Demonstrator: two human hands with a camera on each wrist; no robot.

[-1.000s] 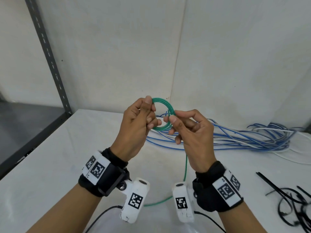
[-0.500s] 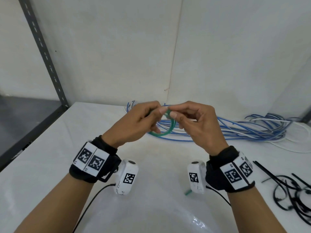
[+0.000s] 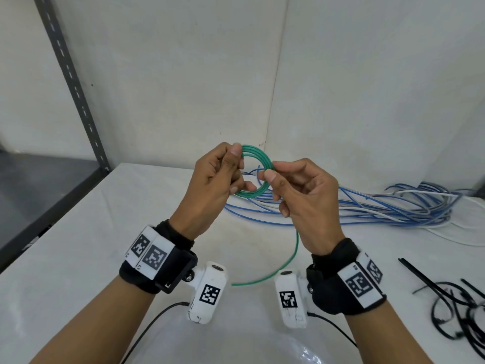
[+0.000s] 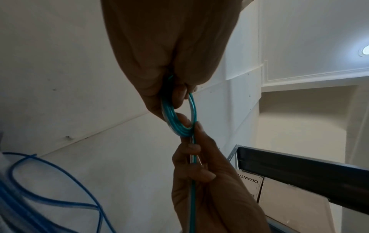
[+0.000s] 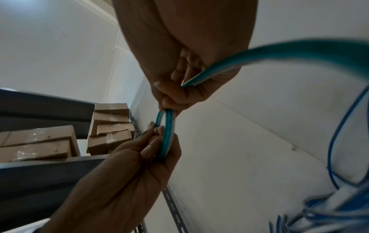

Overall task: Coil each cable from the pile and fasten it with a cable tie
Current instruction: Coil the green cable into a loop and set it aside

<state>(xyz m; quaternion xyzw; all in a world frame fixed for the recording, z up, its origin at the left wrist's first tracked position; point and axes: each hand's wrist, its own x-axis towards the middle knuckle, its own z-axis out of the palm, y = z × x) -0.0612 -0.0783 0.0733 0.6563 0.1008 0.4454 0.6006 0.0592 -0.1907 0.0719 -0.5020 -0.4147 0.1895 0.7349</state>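
A small coil of green cable [image 3: 258, 160] is held up above the table between both hands. My left hand [image 3: 223, 177] pinches the coil's left side with thumb and fingers; the coil [image 4: 169, 116] shows under that hand in the left wrist view. My right hand [image 3: 291, 187] pinches the coil's right side, and the loose green tail [image 3: 291, 256] hangs down from it to the table [image 3: 91, 232]. In the right wrist view the coil [image 5: 166, 134] sits between both hands' fingertips. A pile of blue and white cables [image 3: 380, 208] lies behind the hands.
Several black cable ties [image 3: 462, 306] lie at the table's right edge. A dark metal shelf upright [image 3: 70, 80] stands at the left by the wall. Cardboard boxes [image 5: 107, 126] sit on shelving. Walls close off the table's back.
Both hands rose again and turned the coil upright to face me. Half a second ago they were lower with the coil tilted flat. The green tail swings below.
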